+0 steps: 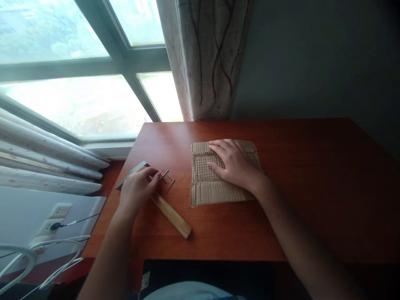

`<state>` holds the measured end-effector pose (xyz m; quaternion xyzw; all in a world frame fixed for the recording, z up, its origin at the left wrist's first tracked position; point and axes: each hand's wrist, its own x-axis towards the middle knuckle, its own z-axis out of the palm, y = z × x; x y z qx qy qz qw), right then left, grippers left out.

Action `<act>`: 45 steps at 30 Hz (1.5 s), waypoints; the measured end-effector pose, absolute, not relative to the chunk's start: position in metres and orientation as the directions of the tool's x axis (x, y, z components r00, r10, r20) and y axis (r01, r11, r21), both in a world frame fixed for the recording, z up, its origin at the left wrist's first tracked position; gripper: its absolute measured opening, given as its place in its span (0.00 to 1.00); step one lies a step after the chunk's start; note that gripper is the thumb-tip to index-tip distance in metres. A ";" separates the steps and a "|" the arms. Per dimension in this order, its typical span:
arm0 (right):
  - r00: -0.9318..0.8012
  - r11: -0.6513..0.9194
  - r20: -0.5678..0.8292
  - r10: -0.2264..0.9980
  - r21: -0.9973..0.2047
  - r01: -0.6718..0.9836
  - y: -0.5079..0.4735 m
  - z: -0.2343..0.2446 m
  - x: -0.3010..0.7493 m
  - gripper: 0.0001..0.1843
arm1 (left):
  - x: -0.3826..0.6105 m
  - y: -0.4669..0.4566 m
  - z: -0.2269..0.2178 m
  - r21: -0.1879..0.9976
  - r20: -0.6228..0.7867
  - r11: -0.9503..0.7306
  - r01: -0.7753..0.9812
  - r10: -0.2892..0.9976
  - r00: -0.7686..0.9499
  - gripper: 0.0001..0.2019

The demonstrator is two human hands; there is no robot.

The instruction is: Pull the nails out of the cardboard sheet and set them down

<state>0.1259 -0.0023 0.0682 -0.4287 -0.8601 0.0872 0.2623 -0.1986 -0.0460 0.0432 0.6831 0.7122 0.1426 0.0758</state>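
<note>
My left hand (139, 185) reaches over a hammer, its thumb and fingers closed in a pinch at the edge of a small pile of nails (168, 179). One nail's end meets the fingertips. The hammer's grey metal head (141, 165) and pale wooden handle (171, 216) show on either side of that hand. My right hand (233, 164) lies flat with fingers stretched on a creased piece of brown cardboard (218, 192). Rows of small holes (204, 167) run across the cardboard's middle panel, partly under the hand. Small shiny bits (207, 151) show by its fingertips.
All this lies on a reddish-brown wooden table (300, 187). A window (78, 104) and curtains (215, 62) stand beyond its left and far edges. A wall socket (50, 225) with a plug and white cables (62, 258) is at lower left.
</note>
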 end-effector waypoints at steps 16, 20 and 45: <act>-0.491 0.603 0.354 0.796 -0.387 0.697 -0.002 0.069 0.126 0.23 | -0.184 -0.044 0.057 0.454 0.275 -0.112 0.884 0.961 -0.020 0.11; -0.493 0.609 0.364 0.790 -0.383 0.694 -0.002 0.069 0.125 0.23 | -0.165 -0.040 0.067 0.524 0.334 -0.178 0.833 0.943 -0.008 0.10; -0.483 0.598 0.356 0.800 -0.401 0.695 -0.001 0.066 0.125 0.24 | -0.074 0.012 0.088 0.661 0.497 -0.487 0.571 0.854 0.153 0.04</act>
